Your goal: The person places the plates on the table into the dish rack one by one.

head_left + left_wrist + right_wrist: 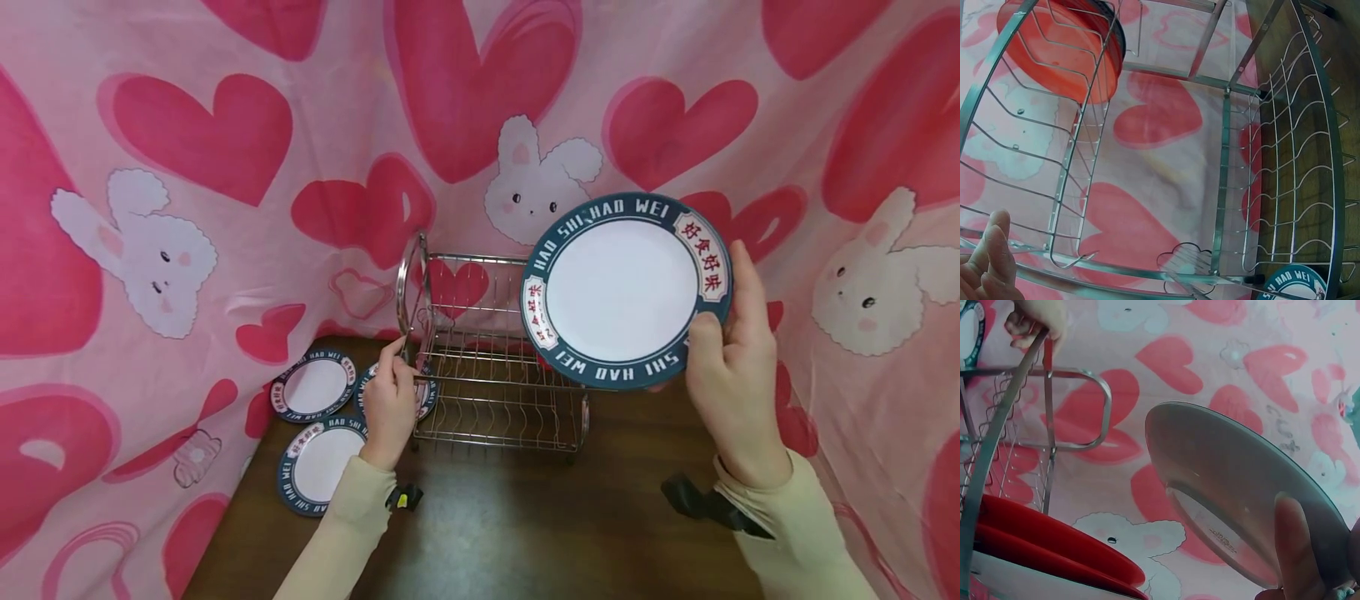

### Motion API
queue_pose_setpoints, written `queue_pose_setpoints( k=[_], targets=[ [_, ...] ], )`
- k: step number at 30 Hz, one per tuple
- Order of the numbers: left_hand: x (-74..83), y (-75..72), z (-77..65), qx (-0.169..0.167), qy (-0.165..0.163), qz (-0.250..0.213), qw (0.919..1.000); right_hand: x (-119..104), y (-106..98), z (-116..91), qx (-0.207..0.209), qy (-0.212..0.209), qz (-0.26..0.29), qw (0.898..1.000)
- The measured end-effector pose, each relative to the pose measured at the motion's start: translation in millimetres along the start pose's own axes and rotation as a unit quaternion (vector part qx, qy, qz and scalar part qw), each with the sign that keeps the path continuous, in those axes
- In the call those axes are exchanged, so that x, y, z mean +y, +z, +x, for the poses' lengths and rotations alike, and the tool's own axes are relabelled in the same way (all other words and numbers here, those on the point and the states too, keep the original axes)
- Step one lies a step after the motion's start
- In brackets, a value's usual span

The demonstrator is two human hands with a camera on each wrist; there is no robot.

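A white plate [622, 279] with a dark teal lettered rim is held up at the right, tilted to face the head camera. My right hand [738, 375] grips its right edge, thumb on the rim; the plate's underside [1229, 462] faces the right wrist camera. My left hand [393, 400] holds the left frame of a two-tier metal dish rack [498, 383]. In the left wrist view, its fingers [997, 250] show beside the rack's rail. Red plates [1054, 537] stand in the upper tier at the rack's right end, mostly hidden in the head view by the held plate.
Left of the rack, several matching plates lie on the dark wooden table [495, 517]: one at the back [313, 387], one in front [322, 467], and another [427, 400] partly behind my left hand. A pink curtain [337, 100] with hearts and rabbits encloses the table.
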State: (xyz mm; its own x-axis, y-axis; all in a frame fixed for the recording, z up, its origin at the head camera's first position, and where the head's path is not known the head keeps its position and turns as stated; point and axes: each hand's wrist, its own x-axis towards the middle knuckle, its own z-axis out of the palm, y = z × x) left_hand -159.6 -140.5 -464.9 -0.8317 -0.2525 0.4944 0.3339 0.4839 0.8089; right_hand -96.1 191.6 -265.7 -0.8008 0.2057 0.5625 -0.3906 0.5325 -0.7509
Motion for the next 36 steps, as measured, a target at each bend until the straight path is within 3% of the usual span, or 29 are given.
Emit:
queue_pose_setpoints(
  k=[8,15,21,28,36],
  targets=[
    [1.0,0.8,-0.4,0.003,0.003,0.003,1.0,0.9,16.0,13.0,0.005,-0.02,-0.072,0.997],
    [0.1,1.2,-0.4,0.006,0.014,0.011,0.9998,3.7,30.2,27.8,-0.005,-0.072,-0.142,0.987],
    [-1.1,2.0,0.6,0.011,0.018,0.013,0.9997,2.1,45.0,39.4,-0.02,-0.102,-0.16,0.982],
    [-0.5,2.8,1.6,0.016,0.017,0.012,0.9997,-3.0,61.6,52.1,-0.042,-0.09,-0.179,0.979],
    [0.0,2.9,0.7,0.024,0.011,0.029,0.9992,0.1,83.3,61.6,-0.084,-0.087,-0.224,0.967]
  ],
)
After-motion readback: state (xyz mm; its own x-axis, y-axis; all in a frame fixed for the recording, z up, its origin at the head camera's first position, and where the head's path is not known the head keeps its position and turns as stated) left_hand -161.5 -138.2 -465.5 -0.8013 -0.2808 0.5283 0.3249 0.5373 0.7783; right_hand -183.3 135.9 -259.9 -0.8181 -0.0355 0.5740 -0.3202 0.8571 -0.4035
